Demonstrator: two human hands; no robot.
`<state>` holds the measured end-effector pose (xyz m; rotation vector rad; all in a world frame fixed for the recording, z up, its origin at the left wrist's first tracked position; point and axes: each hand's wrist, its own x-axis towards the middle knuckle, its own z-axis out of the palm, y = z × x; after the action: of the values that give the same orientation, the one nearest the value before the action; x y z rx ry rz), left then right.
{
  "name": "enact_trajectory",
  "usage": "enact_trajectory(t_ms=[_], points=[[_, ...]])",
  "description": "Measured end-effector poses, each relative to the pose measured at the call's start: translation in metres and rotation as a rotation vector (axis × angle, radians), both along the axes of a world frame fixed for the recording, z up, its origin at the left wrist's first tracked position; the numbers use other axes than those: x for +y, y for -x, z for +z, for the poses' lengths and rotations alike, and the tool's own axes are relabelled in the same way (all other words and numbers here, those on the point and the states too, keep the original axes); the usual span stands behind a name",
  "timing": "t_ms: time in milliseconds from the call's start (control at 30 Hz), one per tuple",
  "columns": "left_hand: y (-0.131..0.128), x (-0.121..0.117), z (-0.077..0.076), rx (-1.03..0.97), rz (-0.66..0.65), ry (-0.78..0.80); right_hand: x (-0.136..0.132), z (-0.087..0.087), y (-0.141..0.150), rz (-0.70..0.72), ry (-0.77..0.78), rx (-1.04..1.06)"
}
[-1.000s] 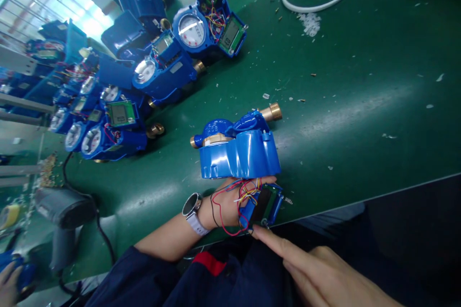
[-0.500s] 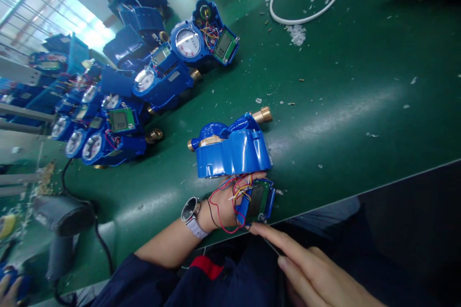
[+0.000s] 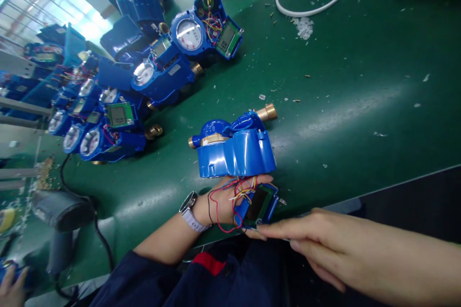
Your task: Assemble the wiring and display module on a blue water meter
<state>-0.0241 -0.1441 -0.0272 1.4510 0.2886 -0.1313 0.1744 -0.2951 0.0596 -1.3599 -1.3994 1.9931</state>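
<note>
A blue water meter (image 3: pixel 236 153) with brass ends lies on its side on the green bench. Red, black, yellow and white wires (image 3: pixel 245 192) run between it and a display module (image 3: pixel 260 204), a green circuit board with a dark screen in a blue frame. My left hand (image 3: pixel 225 204), with a watch on the wrist, holds this module from below, close against the meter. My right hand (image 3: pixel 313 237) pinches a thin metal tool (image 3: pixel 285 239), mostly hidden by the fingers. Its forefinger reaches the module's lower edge; the tool's tip cannot be made out.
Several other blue meters (image 3: pixel 115 144) with exposed boards crowd the left and back. A grey handheld device (image 3: pixel 59 211) with a black cable stands at left, near another person's hand (image 3: pixel 12 280). A white cable (image 3: pixel 313 12), plastic scraps and small brass pieces lie at the back.
My right hand and forearm have swung up and to the right, its fingertips still at the module's lower edge. The module has tilted slightly in my left hand. The view has shifted a little.
</note>
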Motion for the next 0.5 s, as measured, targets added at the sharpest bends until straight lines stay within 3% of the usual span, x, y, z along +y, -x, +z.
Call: enact_trajectory(t_ms=[200, 400, 500], points=[[0.001, -0.005, 0.006, 0.048, -0.024, -0.052, 0.004, -0.004, 0.001, -0.072, -0.205, -0.023], [0.003, -0.003, 0.009, 0.051, -0.075, -0.086, -0.029, -0.02, 0.025, -0.029, -0.602, -0.47], [0.003, -0.004, 0.01, 0.048, -0.107, -0.116, -0.034, -0.021, 0.036, -0.104, -0.552, -0.398]])
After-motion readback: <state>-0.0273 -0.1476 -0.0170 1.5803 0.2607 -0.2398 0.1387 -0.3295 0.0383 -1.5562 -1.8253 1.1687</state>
